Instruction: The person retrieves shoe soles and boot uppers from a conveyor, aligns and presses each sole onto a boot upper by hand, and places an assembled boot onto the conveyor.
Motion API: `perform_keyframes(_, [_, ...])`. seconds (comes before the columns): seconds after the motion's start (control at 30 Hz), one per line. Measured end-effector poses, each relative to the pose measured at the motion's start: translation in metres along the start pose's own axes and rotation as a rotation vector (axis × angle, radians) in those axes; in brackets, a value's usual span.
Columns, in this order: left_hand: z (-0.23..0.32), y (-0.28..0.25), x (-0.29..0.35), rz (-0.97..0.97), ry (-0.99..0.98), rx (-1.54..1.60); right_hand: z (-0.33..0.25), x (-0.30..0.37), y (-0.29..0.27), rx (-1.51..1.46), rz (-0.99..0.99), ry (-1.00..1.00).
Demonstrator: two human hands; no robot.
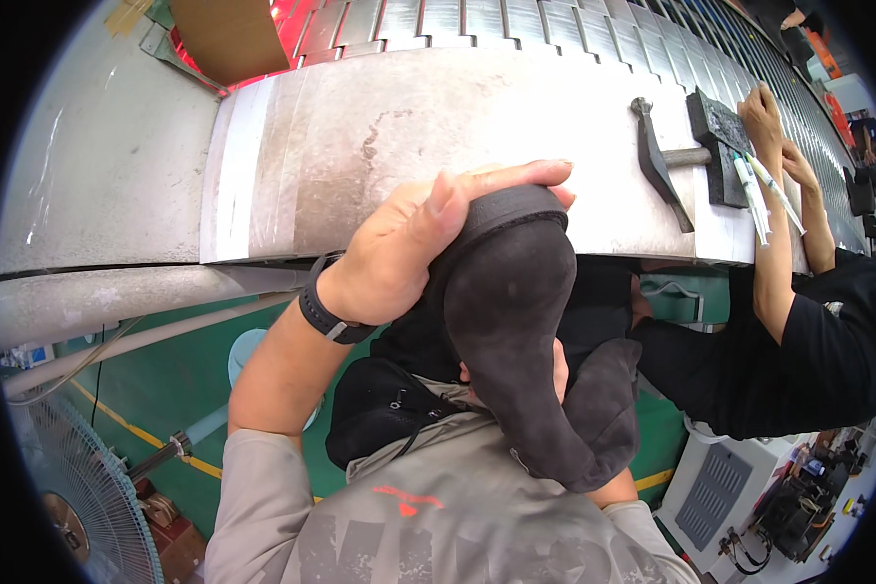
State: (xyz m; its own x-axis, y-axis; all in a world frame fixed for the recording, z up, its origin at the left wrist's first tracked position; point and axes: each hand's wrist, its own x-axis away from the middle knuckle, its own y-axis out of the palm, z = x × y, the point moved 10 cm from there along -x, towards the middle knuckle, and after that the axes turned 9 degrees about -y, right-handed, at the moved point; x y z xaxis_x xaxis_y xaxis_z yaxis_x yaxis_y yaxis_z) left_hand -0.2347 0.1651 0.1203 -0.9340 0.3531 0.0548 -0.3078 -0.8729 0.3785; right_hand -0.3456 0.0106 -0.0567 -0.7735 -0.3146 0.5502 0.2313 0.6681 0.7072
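A dark grey suede boot (516, 282) is held up in front of my chest, its toe and thick black sole (516, 206) turned toward the table. My left hand (409, 234) grips the sole edge at the toe, thumb raised on the near side and fingers reaching across the bottom. Behind the boot, my right hand (560, 370) supports it, with only some fingers showing beside the ankle. The soft shaft (603, 409) folds over toward my right forearm. On the table to the right lies a hammer (660, 175) with a dark curved head and a short wooden handle.
Beside the hammer sit black blocks (720, 146) and two syringes (752, 200). A co-worker's hands (764, 122) are close to them. A metal slat conveyor (516, 21) runs behind the pale worktable (311, 146). At lower left stands a fan (78, 487).
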Motion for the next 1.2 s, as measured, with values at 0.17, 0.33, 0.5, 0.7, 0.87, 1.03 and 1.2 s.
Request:
perform_keyframes(0.17, [0.013,0.001,-0.005,-0.018,-0.039,-0.056,0.009,-0.002,-0.009,-0.158,-0.056,0.073])
perform_keyframes(0.33, [0.021,-0.001,-0.004,0.039,-0.067,-0.142,0.012,-0.003,0.001,-0.235,-0.126,0.098])
perform_keyframes(0.5, [0.028,0.009,0.0,0.064,-0.096,-0.198,0.012,-0.002,0.012,-0.282,-0.169,0.088])
perform_keyframes(0.7, [0.03,0.009,0.003,0.087,-0.211,-0.209,0.011,0.0,0.025,-0.328,-0.185,0.064])
perform_keyframes(0.87, [0.043,0.014,-0.005,0.062,-0.17,-0.328,0.001,0.005,0.039,-0.38,-0.157,-0.005])
perform_keyframes(1.03, [0.062,0.031,0.006,-0.18,0.203,-0.86,-0.004,0.002,0.049,-0.38,-0.175,-0.007])
perform_keyframes(1.2, [0.073,0.065,-0.002,-0.214,0.236,-1.033,-0.017,0.006,0.034,-0.288,-0.237,0.035])
